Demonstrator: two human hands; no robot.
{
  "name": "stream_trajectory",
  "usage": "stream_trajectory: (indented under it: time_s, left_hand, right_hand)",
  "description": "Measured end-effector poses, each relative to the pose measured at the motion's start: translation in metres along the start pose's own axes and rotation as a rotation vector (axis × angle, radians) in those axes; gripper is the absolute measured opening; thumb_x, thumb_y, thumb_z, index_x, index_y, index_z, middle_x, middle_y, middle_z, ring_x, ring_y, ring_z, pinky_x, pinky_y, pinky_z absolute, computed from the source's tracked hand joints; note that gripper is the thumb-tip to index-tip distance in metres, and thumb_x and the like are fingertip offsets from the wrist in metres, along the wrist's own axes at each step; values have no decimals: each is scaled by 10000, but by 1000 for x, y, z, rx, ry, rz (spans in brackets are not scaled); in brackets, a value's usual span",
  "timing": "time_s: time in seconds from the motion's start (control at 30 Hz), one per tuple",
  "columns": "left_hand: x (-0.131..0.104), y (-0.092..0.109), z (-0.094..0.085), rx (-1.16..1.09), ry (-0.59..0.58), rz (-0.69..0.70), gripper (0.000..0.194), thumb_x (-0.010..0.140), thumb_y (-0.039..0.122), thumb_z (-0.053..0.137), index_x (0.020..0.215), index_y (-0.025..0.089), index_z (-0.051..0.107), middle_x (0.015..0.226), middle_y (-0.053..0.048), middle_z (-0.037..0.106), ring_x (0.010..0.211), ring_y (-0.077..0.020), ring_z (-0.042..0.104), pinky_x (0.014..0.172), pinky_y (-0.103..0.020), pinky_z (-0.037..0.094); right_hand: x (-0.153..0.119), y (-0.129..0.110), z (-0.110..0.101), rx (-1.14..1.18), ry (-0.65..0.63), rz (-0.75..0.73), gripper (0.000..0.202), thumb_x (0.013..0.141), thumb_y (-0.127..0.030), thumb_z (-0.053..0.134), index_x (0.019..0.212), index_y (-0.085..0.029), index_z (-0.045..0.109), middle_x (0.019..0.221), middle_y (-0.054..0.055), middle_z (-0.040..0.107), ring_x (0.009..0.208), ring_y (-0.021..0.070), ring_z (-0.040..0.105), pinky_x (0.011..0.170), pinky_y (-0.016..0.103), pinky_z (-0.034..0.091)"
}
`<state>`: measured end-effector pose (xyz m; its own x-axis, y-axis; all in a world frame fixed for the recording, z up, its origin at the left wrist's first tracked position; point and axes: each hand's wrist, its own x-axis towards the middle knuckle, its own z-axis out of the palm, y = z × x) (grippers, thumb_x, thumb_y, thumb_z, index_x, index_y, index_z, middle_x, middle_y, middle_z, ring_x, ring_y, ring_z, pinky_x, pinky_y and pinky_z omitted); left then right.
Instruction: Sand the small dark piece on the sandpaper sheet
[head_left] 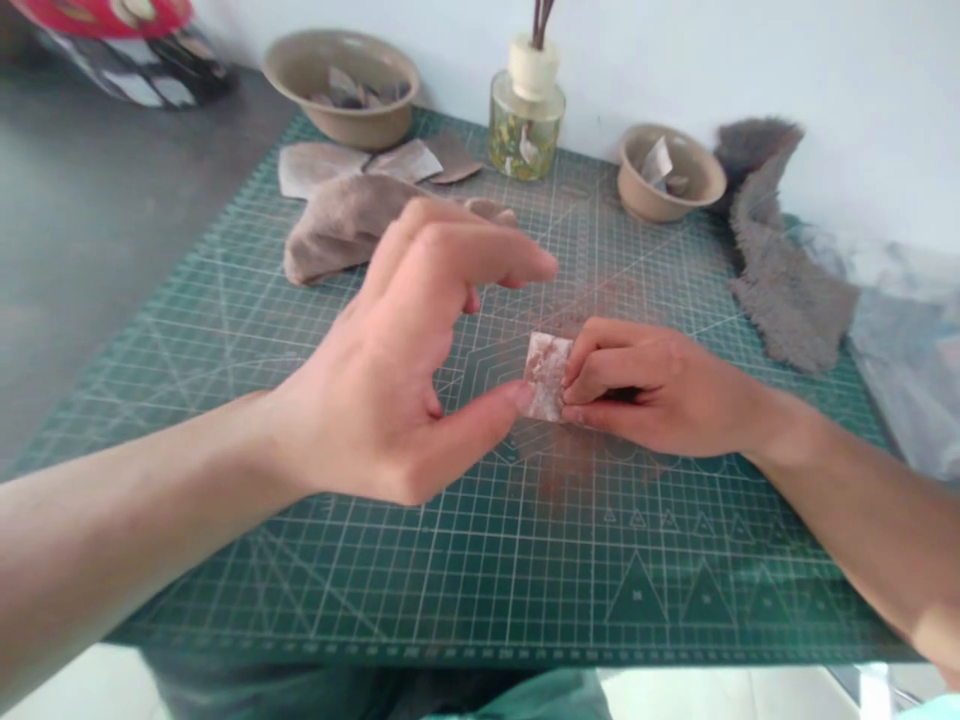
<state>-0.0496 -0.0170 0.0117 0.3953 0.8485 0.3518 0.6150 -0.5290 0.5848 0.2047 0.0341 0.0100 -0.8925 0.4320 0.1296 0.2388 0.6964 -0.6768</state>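
In the middle of the head view is a small square piece [547, 376], whitish with reddish-brown smears; I cannot tell its material. My right hand [660, 385] pinches its right edge between thumb and fingers, low over the green cutting mat [480, 590]. To its left is my left hand [405, 350], fingers curved and spread wide from the thumb, with nothing held. The left thumb tip overlaps the piece's lower left corner; whether it touches cannot be made out. Reddish-brown dust [566, 470] lies on the mat around the piece.
Behind my left hand lies a brown cloth bundle [345, 220] beside flat sandpaper-like sheets [322, 168]. A large beige bowl [341, 120], a reed diffuser bottle [527, 120] and a smaller bowl [667, 190] stand along the back. A ragged grey cloth [795, 290] lies at right.
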Motion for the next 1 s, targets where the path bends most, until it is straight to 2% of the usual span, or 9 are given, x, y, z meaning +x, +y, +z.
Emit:
stream_trajectory:
  time_s: [0.07,0.13,0.23,0.37,0.53,0.7,0.9,1.0]
  left_hand:
    - [6,-3,5,74,27,189,517,852,344,649,1309,154,501,1258,-126,521,1211,-286,495,1028,-517,444]
    - [8,-5,8,132,-10,248,406,846,310,636,1219,163,574,1187,-122,557,1171,-289,525,1035,-532,419]
    - [9,-5,10,171,-103,159,310,865,334,606,1154,227,636,1229,-94,569,1175,-297,513,1061,-556,368]
    - [9,-3,10,199,-171,72,341,872,383,607,1184,251,646,1306,-84,552,1180,-311,481,1074,-574,335]
    - [8,-3,14,285,-199,52,381,880,441,615,1208,254,670,1347,-95,516,1198,-334,449,1075,-578,321]
    - [6,-7,18,320,-240,36,391,854,498,633,1184,295,688,1355,-78,504,1154,-348,445,1002,-590,374]
    - [5,-8,17,322,-264,23,387,852,513,633,1185,319,670,1360,-72,484,1151,-344,437,973,-588,393]
    - [5,-7,16,319,-274,31,393,849,493,633,1202,320,656,1355,-75,474,1151,-340,435,976,-595,393]
  right_hand:
    - [0,0,1,-10,14,-5,76,912,-158,689,837,-166,688,913,36,624,819,143,612,731,262,482]
    - [-1,0,2,-26,31,0,94,899,-158,704,810,-169,680,888,30,615,804,147,606,721,270,474]
    - [-2,1,2,-33,31,21,133,896,-167,708,771,-172,662,887,27,606,805,153,604,722,282,470]
    - [-2,1,2,-39,12,42,152,897,-181,703,757,-183,646,886,18,597,794,148,600,713,281,467]
    - [-4,-1,1,-52,17,53,141,903,-174,689,768,-192,651,903,19,601,805,147,606,720,280,477]
    - [-4,-2,1,-58,-18,43,140,929,-160,635,803,-210,671,920,31,630,817,160,624,716,293,488]
    - [0,2,-2,-204,103,85,163,937,-167,629,779,-204,647,910,32,620,804,162,611,704,302,464]
    - [0,-1,1,-187,68,49,150,934,-157,631,788,-187,653,897,35,624,796,158,609,707,297,460]
